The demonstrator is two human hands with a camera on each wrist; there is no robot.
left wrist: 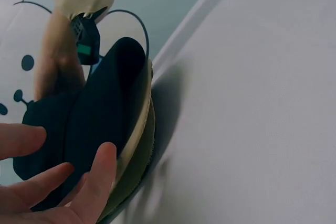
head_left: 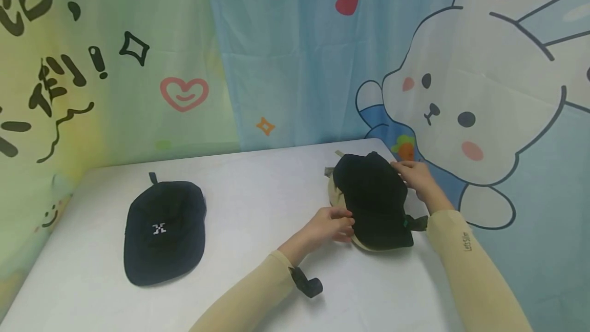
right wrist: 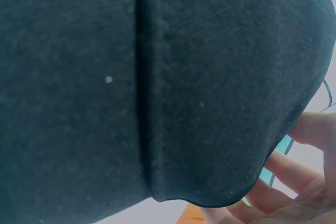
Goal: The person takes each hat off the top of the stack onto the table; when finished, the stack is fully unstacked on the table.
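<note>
A black cap lies at the right of the white table, on top of a beige cap whose edge shows below it. My left hand is at the cap's left side near the brim. In the left wrist view its fingers are spread beside the black cloth; whether they touch it I cannot tell. At the crown's upper right is my right hand, with relaxed fingers at the edge. In the right wrist view the black cap fills most of the picture and hides some fingertips.
Another dark cap with a small white emblem lies at the left of the white table. A printed curtain with a cartoon rabbit hangs behind and to the right. Dark straps sit on both wrists.
</note>
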